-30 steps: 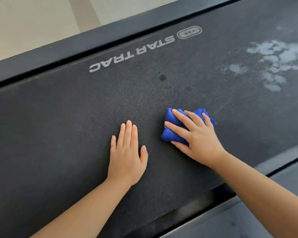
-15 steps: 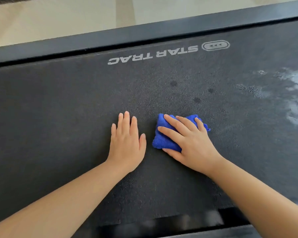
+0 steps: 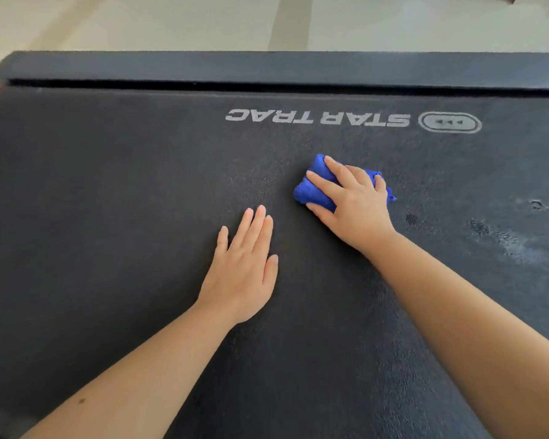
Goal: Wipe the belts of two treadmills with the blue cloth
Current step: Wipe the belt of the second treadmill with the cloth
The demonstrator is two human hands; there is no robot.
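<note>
Right hand (image 3: 354, 201) presses down on the bunched blue cloth (image 3: 314, 185), fingers spread over it and curled at its edges — clamped on it against the belt (image 3: 108, 191). Left hand (image 3: 244, 264) lies flat and empty on the belt just left and nearer, fingers together, thumb out, apart from the cloth. Both forearms bare. Cloth sits mid-belt, near of the upside-down STAR TRAC logo (image 3: 317, 117). Pale smudges (image 3: 504, 236) and a dark spot (image 3: 411, 219) mark the belt to the right. Far side — dark side rail (image 3: 267, 66), then pale floor (image 3: 171, 20).
</note>
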